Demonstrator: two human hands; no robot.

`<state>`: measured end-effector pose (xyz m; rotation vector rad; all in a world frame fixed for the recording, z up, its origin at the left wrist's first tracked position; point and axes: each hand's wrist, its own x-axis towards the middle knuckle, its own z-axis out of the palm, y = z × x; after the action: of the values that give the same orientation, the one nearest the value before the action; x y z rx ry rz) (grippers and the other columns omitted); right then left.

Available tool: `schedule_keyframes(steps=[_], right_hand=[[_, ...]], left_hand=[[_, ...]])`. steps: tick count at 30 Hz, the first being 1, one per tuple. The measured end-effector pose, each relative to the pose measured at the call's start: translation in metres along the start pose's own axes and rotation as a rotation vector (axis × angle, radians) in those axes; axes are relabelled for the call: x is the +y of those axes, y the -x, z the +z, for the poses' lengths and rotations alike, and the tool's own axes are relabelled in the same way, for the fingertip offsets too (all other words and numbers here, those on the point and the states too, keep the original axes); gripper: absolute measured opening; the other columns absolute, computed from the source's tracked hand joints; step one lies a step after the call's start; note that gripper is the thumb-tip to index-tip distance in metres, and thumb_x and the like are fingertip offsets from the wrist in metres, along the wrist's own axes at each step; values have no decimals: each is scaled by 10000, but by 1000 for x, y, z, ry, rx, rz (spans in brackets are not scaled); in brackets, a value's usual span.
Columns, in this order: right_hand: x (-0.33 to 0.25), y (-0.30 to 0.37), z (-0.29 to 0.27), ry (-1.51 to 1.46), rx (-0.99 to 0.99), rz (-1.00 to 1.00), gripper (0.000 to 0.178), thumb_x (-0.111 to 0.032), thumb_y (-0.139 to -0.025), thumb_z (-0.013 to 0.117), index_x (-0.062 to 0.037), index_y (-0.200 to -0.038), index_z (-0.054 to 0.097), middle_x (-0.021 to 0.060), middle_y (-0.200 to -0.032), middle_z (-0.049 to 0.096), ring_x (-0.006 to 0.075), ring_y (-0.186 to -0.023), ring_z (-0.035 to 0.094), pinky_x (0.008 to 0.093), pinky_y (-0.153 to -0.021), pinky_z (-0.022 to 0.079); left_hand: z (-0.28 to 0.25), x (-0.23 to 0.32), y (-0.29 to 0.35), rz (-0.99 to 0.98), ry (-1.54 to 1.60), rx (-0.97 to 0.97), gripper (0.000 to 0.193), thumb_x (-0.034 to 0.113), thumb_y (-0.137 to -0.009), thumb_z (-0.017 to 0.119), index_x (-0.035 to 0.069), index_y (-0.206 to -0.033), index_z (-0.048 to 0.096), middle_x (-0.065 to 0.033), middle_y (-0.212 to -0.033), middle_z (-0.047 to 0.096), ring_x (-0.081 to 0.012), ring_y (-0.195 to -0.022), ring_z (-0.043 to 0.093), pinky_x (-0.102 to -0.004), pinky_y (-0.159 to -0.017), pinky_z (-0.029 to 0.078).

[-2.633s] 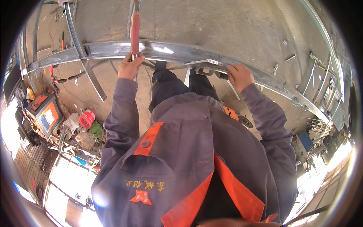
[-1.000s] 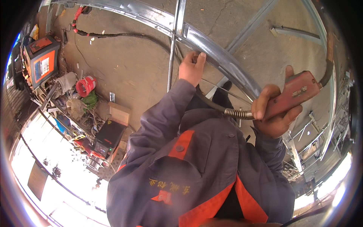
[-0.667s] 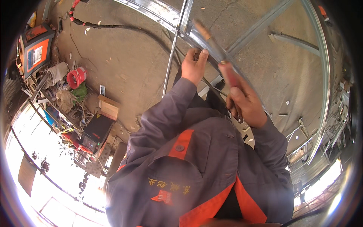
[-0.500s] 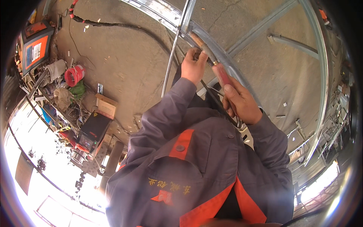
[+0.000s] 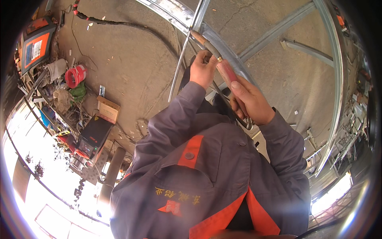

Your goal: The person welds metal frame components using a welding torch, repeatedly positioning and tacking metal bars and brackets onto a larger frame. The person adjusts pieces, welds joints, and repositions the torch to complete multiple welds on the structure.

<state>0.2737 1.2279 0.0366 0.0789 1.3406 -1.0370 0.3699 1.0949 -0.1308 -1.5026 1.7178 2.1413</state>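
In the head view, the right hand is gripping the torch, which is passing just right of the left hand. That hand is curling beside the metal beam; whether it is holding anything, I cannot tell. The torch is showing a worn red handle, brass-coloured collar and brown nozzle, its tip pointing near a thin rod. The jacket is bearing yellow lettering.

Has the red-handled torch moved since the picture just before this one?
Yes: the red-handled torch has shifted left and slightly up, its tip now nearer the thin metal rod.
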Motion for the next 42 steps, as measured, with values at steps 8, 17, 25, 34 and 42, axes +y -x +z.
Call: schedule_keyframes(steps=[8,17,25,34,42], right_hand=[[3,-2,1,-41,34,27,613,-484,-1084,532,-46,-1508,476,23,-705,551,80,-530,485,245,-495,409],[7,-5,-2,-26,26,-10,576,-474,-1080,554,-51,-1468,502,8,-697,542,70,-524,474,239,-483,386],[4,-4,-2,-7,64,39,556,-470,-1072,570,-66,-1451,520,-11,-705,529,56,-549,468,229,-497,378],[2,-1,-2,26,61,19,576,-465,-1075,565,-65,-1484,498,-5,-708,529,60,-545,469,240,-498,389],[-1,9,-1,-34,65,13,619,-465,-1085,540,-51,-1536,450,24,-743,536,75,-549,478,244,-504,411]], left_hand=[[0,-14,-5,-12,-19,-10,298,231,-979,706,-6,-1150,648,-97,-944,703,-170,-870,655,-326,-810,534],[0,-20,-13,141,38,-37,357,273,-991,742,69,-1263,632,-14,-1000,672,-110,-860,622,-292,-740,521],[-2,-17,-12,240,-107,-54,333,257,-939,684,21,-1171,660,-166,-1158,682,-298,-1032,669,-403,-917,529],[1,-22,-11,405,-85,-22,250,217,-931,734,46,-1108,689,-111,-995,674,-238,-873,683,-351,-771,553],[1,-7,-2,20,85,-23,282,240,-991,727,3,-1126,653,-46,-903,710,-111,-821,639,-289,-745,526]])
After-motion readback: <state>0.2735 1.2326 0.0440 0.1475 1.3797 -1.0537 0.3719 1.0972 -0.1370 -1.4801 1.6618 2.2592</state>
